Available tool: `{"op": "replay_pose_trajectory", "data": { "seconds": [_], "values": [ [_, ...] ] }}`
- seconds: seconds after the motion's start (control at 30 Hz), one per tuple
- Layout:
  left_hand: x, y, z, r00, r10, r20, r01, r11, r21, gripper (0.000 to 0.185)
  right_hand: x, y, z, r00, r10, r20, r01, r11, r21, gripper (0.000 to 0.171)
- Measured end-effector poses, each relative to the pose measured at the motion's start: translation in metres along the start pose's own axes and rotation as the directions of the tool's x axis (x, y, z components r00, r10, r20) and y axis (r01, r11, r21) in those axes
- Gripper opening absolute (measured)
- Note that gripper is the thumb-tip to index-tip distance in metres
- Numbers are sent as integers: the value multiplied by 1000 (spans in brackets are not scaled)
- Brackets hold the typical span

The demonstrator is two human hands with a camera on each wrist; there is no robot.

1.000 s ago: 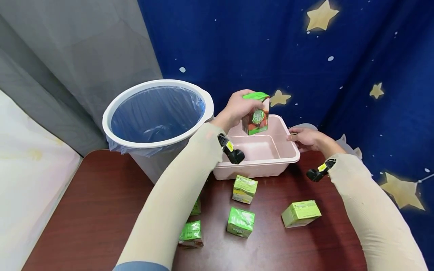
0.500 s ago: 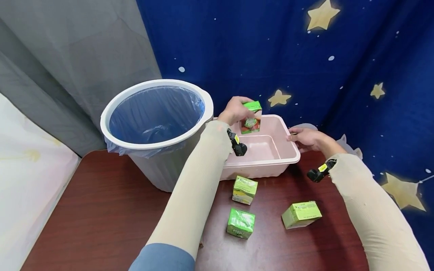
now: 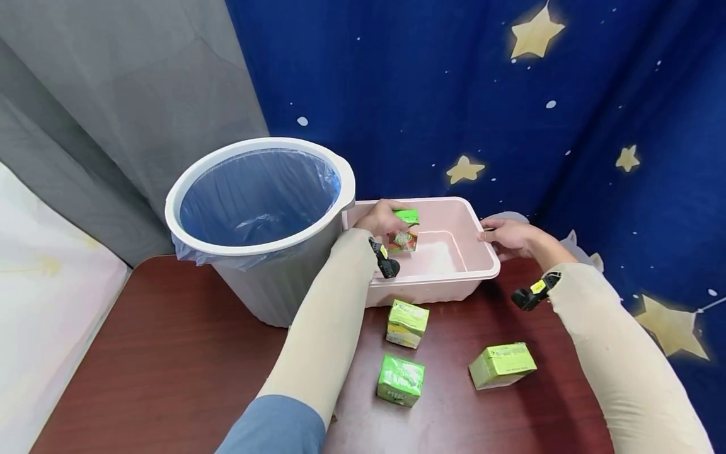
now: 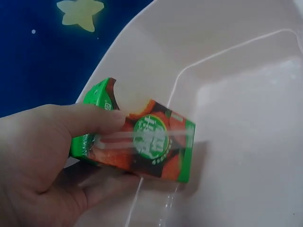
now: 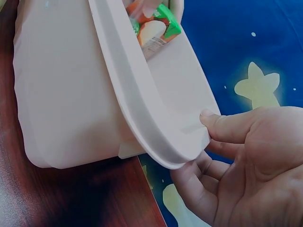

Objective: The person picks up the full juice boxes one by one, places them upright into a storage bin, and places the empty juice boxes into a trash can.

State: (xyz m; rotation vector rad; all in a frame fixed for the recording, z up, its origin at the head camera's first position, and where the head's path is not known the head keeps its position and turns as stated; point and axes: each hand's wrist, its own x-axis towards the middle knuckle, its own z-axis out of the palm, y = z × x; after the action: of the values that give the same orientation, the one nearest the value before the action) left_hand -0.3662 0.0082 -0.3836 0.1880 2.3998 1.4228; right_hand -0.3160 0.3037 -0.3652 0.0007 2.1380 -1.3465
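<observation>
My left hand reaches inside the pink plastic basin, low in its left part. Between thumb and fingers it grips a juice box with a green top and a red-brown fruit picture. In the left wrist view the carton's lower end is close to the basin floor. At the basin's right end my right hand pinches the rim, thumb on the inside and fingers curled under the outside, as the right wrist view shows. The left forearm hides part of the basin's front left.
A lined trash bin stands left of the basin. On the dark red table are a yellow-green box, a bright green box and another yellow-green box. Behind hangs a blue star curtain.
My left hand has lowered the juice box from above the basin down into it, shifting slightly left. The right hand keeps its grip on the rim.
</observation>
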Motion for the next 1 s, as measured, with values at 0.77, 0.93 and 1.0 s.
{"op": "replay_pose_trajectory", "data": {
  "seconds": [0.77, 0.93, 1.0],
  "values": [
    [8, -3, 22, 992, -123, -7, 123, 992, 13, 60, -3, -2, 1, 999, -8, -32, 7, 999, -31, 51],
    [9, 4, 22, 996, -56, 72, 44, 988, 150, 57, -4, -1, 0, 999, -19, -29, 19, 1000, -12, 50],
    [9, 9, 20, 996, 15, 85, -36, 967, 251, 53, -4, -1, 1, 999, -8, -41, 7, 1000, -24, 50]
  ]
}}
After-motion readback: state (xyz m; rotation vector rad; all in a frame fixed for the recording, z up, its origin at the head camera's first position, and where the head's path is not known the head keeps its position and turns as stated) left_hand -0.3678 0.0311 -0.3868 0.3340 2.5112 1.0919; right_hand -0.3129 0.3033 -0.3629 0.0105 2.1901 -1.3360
